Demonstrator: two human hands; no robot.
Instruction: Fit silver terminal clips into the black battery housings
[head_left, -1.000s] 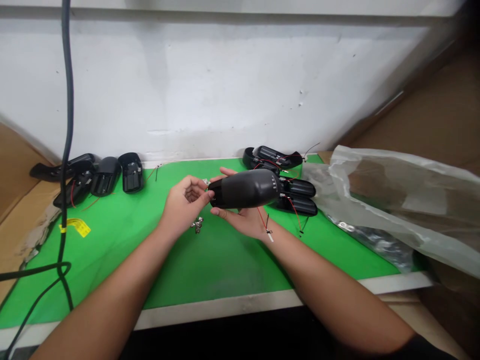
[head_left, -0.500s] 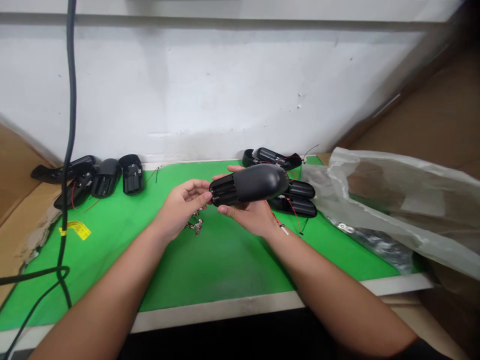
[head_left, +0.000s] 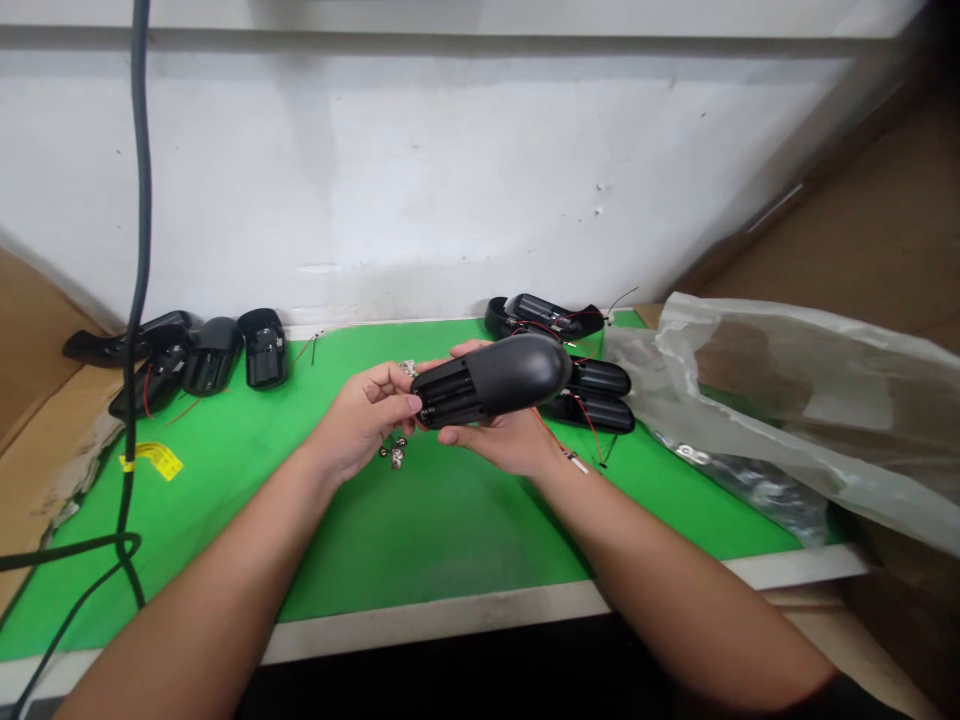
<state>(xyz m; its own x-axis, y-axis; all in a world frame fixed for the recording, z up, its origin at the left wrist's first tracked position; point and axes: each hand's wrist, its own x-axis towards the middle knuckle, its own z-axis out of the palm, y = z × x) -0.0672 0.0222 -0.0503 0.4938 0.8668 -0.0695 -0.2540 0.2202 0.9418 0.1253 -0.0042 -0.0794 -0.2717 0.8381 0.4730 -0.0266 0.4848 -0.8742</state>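
My right hand [head_left: 504, 438] cradles a black plastic housing [head_left: 495, 382] from below, above the green mat [head_left: 420, 520]. The housing's ribbed open end points left, and thin red wires hang from it past my wrist. My left hand [head_left: 367, 415] meets that open end with its fingertips, thumb and fingers pinched together against it. Whether a small part sits between those fingers cannot be seen. A few small metal contacts [head_left: 394, 453] lie on the mat just under my left hand.
More black housings with wires lie behind my right hand [head_left: 577, 385], and another group [head_left: 202, 355] sits at the mat's back left. A crumpled clear plastic bag [head_left: 787, 400] lies at the right. A black cable [head_left: 131, 300] hangs down at the left beside a yellow label [head_left: 154, 458].
My right hand has rolled the housing so its ribbed open side faces up and toward my left hand. My left fingers have closed in onto its end.
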